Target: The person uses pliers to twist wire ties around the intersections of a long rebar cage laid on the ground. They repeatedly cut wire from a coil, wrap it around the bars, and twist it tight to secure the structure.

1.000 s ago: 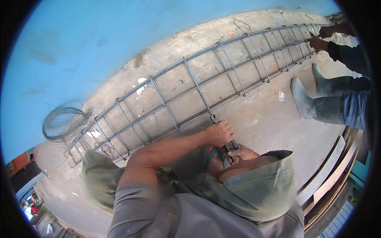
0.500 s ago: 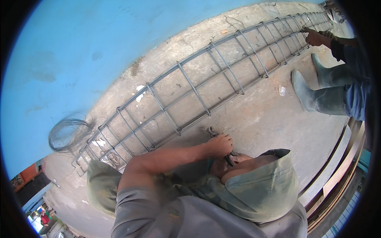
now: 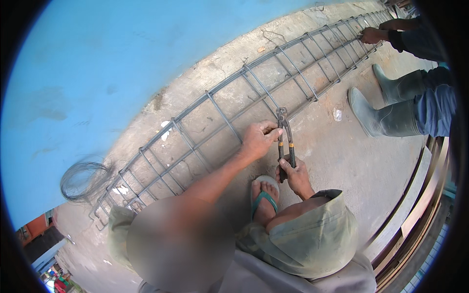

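A pair of pincers (image 3: 282, 141), dark with yellow bands on the handles, points away from me beside a long cage of steel reinforcing bars (image 3: 222, 113). My right hand (image 3: 298, 177) is closed round the handle ends. Close to the jaws, my left hand (image 3: 258, 141) has its thumb and fingers pinched together, at the near edge of the cage. What lies in that pinch, if anything, is too small to make out. The jaws overlap a bar of the cage in view; I cannot tell whether they touch it.
A coil of thin wire (image 3: 85, 181) lies by the blue wall (image 3: 97, 93) at left. At right stands another person in rubber boots (image 3: 391, 119), hands (image 3: 373, 35) on the cage's far part. Boards (image 3: 408, 217) lie at lower right. My sandalled foot (image 3: 265, 198) is below the pincers.
My hands and the pincers have moved forward, up to the cage's near edge. The left hand has shifted from the handles toward the jaws. The other person's hands have moved slightly.
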The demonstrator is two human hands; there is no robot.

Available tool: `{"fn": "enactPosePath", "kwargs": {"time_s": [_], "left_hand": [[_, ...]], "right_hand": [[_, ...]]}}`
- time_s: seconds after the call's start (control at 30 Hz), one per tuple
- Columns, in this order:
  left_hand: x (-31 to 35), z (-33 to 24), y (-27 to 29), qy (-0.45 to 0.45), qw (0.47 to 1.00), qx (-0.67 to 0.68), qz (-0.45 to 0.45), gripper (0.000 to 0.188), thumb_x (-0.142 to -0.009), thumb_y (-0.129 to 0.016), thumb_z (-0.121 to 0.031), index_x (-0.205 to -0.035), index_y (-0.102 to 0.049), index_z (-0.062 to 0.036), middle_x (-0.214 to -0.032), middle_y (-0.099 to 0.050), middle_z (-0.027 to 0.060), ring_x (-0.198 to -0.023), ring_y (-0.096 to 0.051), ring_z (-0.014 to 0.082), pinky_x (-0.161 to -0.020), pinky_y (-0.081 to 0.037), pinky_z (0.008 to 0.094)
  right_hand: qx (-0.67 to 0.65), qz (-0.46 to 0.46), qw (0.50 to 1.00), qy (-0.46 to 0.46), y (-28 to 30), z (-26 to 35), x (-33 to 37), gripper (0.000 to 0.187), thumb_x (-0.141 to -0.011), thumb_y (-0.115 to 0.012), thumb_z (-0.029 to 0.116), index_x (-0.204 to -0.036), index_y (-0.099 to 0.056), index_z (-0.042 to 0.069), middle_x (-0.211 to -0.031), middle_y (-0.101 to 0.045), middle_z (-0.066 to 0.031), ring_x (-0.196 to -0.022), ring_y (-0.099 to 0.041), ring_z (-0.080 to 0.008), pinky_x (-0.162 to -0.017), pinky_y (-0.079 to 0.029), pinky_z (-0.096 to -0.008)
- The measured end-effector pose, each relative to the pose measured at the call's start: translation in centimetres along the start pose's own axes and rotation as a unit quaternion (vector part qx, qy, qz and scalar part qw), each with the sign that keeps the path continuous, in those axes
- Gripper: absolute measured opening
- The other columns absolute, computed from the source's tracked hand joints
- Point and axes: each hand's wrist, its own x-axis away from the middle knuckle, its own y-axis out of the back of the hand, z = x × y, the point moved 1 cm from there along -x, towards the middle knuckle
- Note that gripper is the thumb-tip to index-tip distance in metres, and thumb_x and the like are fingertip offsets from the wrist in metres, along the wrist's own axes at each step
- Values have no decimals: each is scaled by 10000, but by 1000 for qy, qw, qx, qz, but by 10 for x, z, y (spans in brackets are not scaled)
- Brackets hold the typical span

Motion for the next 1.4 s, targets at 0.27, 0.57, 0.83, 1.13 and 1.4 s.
{"fn": "enactPosePath", "kwargs": {"time_s": [0.27, 0.57, 0.83, 1.13, 1.4], "left_hand": [[4, 14, -6, -97, 959, -256, -77, 191, -834, -636, -147, -887, -672, 32, -748, -648, 223, -695, -652, 358, -640, -503, 418], [-7, 22, 6, -6, 992, -119, 34, 176, -897, -604, -143, -833, -641, 18, -682, -646, 118, -593, -647, 198, -549, -500, 329], [12, 10, -4, 29, 993, -14, 117, 160, -923, -600, -141, -877, -627, 10, -728, -637, 48, -635, -635, 111, -544, -502, 261], [-32, -22, 86, -23, 969, -206, -137, 226, -872, -660, -178, -967, -694, 25, -831, -712, 132, -773, -680, 199, -703, -523, 329], [-57, -23, 201, -19, 890, -348, -295, 251, -865, -681, -226, -913, -724, 17, -881, -717, 181, -815, -690, 241, -769, -529, 358]], "right_hand": [[129, -45, 988, 74, 0, -22, -3, 297, -958, -597, 240, -1098, -568, -21, -747, -612, -62, -627, -598, -145, -571, -473, -283], [-77, -89, 993, 33, 0, -30, -16, 453, -1000, -527, 229, -1369, -446, -20, -1071, -645, -136, -951, -629, -191, -788, -479, -333], [399, -327, 801, 305, 76, -23, -57, 540, -994, -520, 290, -1378, -418, -75, -1115, -648, -191, -986, -652, -257, -780, -492, -325], [334, -6, 885, 323, -62, 77, -100, 290, -913, -570, 141, -1149, -633, -16, -786, -667, -245, -673, -666, -354, -618, -519, -404], [402, 6, 853, 332, -126, 97, -174, 232, -851, -529, 69, -1023, -653, -26, -908, -652, -292, -879, -639, -448, -772, -507, -489]]}}
